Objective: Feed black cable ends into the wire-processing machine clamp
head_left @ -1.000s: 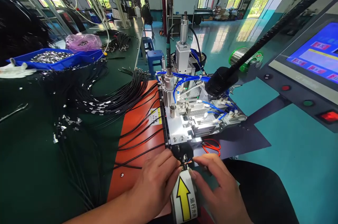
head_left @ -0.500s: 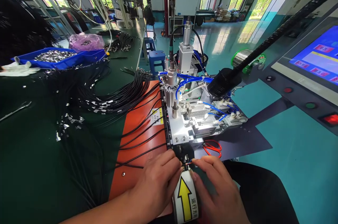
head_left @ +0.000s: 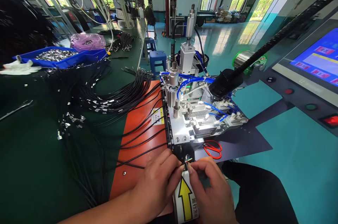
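Observation:
My left hand [head_left: 162,176] is closed in a pinch on a thin black cable at the front end of the machine's guide. Thin coloured wires [head_left: 189,160] fan out of the cable's end, just above my fingertips. My right hand [head_left: 212,185] meets it from the other side, thumb and forefinger pressed together at the base of the wires. Both hands hover over a white block [head_left: 186,196] with a yellow arrow. My fingers hide most of the cable end and the small metal holder under it.
Ahead stands the metal machine [head_left: 200,118] with blue air tubes. Red-handled scissors [head_left: 213,149] lie right of it. Black cables [head_left: 148,152] cross the orange plate [head_left: 132,178]. Bundled cables [head_left: 118,94] and a blue tray [head_left: 52,58] of metal parts are left; a control screen [head_left: 319,57] is right.
My right hand has shifted slightly left, its fingertips now closer to my left hand. The coloured wires now stick out past the right fingertips. My left hand has barely moved.

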Tool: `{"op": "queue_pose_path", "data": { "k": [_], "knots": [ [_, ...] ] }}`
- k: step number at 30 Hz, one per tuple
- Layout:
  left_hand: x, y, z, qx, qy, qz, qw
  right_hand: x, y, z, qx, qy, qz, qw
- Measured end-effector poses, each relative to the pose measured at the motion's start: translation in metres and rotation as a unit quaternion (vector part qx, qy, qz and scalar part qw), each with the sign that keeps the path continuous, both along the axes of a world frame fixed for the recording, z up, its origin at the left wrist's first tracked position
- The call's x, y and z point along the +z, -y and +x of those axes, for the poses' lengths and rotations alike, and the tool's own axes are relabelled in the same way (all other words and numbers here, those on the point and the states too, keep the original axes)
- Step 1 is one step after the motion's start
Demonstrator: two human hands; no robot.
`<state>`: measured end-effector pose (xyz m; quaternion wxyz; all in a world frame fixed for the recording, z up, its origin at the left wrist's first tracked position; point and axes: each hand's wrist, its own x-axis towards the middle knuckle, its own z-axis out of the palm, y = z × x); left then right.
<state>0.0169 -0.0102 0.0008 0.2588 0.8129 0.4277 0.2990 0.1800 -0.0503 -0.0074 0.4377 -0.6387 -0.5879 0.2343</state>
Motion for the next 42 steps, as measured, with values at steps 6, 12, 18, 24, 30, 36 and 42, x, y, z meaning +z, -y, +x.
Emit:
{"op": "queue_pose_path", "data": {
  "k": [6,12,18,24,30,36,42],
  "knots": [
    [-0.002,0.0,-0.001,-0.003,0.009,-0.01,1.0,-0.001,0.0,0.001,0.028,-0.05,-0.033,0.998],
    [-0.001,0.0,0.001,-0.031,0.005,-0.01,0.999,0.016,-0.016,0.032,0.067,-0.212,-0.205,0.953],
    [-0.001,-0.001,0.001,-0.031,0.002,0.005,0.999,0.02,-0.026,0.032,0.137,-0.292,-0.248,0.913],
    [-0.002,-0.002,0.001,-0.036,0.011,0.001,0.999,0.021,-0.027,0.033,0.14,-0.269,-0.242,0.922],
    [-0.005,-0.002,0.002,-0.027,0.011,0.001,1.0,0.019,-0.028,0.035,0.161,-0.248,-0.261,0.919],
    [-0.003,-0.001,0.002,-0.028,0.01,0.003,1.0,0.02,-0.03,0.035,0.183,-0.225,-0.239,0.927],
    [-0.001,-0.003,0.002,-0.026,0.01,0.008,1.0,0.019,-0.031,0.037,0.2,-0.174,-0.204,0.942]
  ]
}}
